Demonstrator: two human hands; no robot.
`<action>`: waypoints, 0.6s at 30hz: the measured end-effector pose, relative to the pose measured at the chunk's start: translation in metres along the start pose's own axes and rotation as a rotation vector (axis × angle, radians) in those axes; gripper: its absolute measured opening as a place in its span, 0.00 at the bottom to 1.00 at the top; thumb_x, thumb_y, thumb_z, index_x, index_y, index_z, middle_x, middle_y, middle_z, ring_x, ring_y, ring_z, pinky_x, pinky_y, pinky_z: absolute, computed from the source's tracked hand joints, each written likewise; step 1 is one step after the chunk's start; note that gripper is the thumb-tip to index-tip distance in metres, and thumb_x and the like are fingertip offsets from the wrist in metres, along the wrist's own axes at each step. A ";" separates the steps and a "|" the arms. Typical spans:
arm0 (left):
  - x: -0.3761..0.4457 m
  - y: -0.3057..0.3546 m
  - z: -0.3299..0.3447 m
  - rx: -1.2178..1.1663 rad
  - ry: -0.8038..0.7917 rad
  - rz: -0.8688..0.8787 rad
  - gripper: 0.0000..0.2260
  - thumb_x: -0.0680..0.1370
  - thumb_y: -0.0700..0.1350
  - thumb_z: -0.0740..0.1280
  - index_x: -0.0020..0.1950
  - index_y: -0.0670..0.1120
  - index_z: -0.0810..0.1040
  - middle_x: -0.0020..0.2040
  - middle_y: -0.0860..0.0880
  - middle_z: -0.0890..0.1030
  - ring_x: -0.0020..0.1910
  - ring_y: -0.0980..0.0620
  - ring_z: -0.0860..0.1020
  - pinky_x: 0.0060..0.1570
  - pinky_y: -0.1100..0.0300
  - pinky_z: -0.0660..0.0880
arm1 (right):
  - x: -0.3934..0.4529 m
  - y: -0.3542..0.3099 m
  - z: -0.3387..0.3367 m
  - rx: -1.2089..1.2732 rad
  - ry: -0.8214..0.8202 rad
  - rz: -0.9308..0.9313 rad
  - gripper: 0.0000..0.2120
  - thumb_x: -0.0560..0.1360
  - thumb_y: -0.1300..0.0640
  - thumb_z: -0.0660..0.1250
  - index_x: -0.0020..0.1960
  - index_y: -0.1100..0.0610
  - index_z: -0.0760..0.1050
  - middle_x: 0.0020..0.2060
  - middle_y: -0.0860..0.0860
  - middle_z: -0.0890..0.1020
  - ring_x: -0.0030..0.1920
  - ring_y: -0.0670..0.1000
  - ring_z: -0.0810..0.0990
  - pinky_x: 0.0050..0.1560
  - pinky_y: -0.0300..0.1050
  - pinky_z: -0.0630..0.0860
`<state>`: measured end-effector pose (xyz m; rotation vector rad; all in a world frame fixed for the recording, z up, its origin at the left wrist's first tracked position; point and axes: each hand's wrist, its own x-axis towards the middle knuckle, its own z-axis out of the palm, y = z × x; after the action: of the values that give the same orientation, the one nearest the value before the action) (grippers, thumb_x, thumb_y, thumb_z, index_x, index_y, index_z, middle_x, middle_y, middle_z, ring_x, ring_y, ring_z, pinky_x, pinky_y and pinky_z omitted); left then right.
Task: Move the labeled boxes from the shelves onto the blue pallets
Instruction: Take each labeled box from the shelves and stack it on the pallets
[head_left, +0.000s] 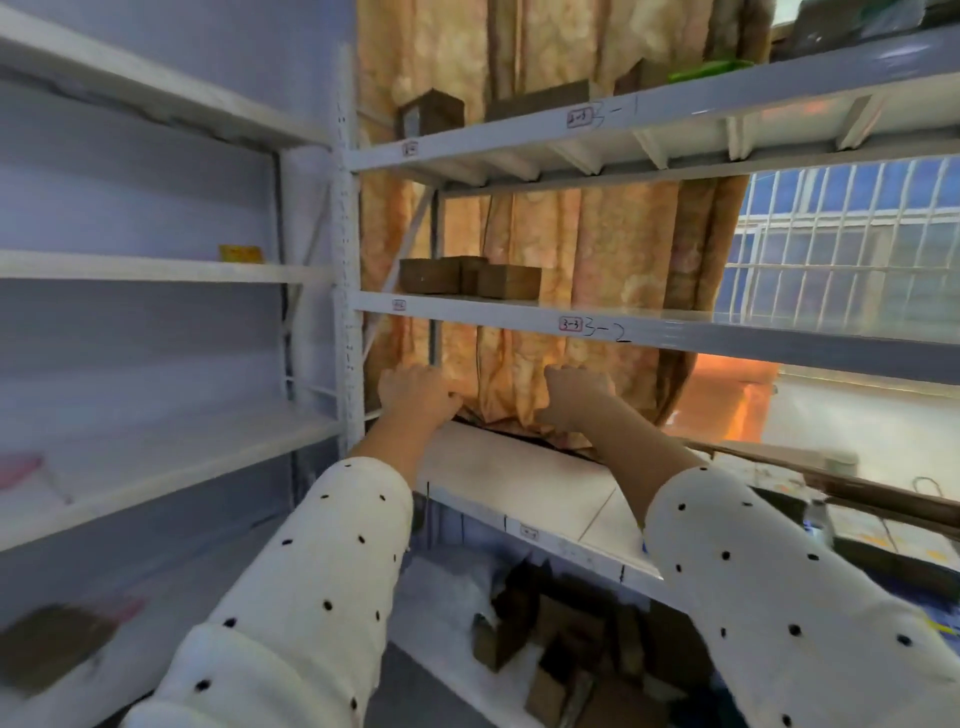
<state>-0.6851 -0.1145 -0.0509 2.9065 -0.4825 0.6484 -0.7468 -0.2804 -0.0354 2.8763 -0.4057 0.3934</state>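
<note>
The white shelving unit (675, 332) fills the view, its shelf edges marked with handwritten labels such as 3-1 and 3-2, likely so boxes can be matched to places. Behind it hangs an orange patterned curtain (571, 249), which drapes onto the back edge of the lower shelf (519, 467).

Both arms, in white dotted sleeves, reach over that lower shelf to its back edge. The left hand (415, 392) and the right hand (576, 397) each have fingers curled into the curtain's hem, gripping the fabric, probably to lift it clear of whatever lies behind or under it.

The task's brown boxes (467, 275) sit untouched near the left end of the shelf marked 3-2, one level above the hands. Another small box (434, 111) stands at the left end of the top shelf. No blue pallet is clearly visible.
</note>
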 end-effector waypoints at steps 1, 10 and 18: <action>0.000 -0.014 -0.002 -0.012 0.011 -0.022 0.20 0.80 0.57 0.59 0.61 0.43 0.75 0.60 0.42 0.77 0.60 0.42 0.73 0.59 0.50 0.69 | 0.005 -0.014 0.000 0.016 0.016 -0.028 0.25 0.78 0.45 0.60 0.70 0.57 0.65 0.64 0.55 0.74 0.64 0.57 0.73 0.61 0.52 0.69; 0.017 -0.109 0.004 0.028 -0.028 -0.103 0.18 0.79 0.53 0.59 0.63 0.44 0.74 0.60 0.42 0.77 0.59 0.43 0.74 0.53 0.53 0.71 | 0.050 -0.102 0.002 0.070 0.067 -0.108 0.25 0.78 0.44 0.60 0.69 0.57 0.65 0.61 0.56 0.76 0.60 0.58 0.75 0.58 0.52 0.72; 0.058 -0.162 0.016 0.030 -0.015 -0.112 0.18 0.80 0.54 0.58 0.60 0.42 0.73 0.58 0.43 0.76 0.58 0.44 0.73 0.51 0.54 0.68 | 0.102 -0.141 -0.004 0.054 0.060 -0.091 0.25 0.77 0.45 0.61 0.69 0.57 0.65 0.63 0.56 0.73 0.63 0.58 0.72 0.58 0.51 0.70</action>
<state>-0.5746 0.0188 -0.0483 2.9426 -0.3110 0.6229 -0.6116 -0.1711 -0.0255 2.9133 -0.2564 0.4805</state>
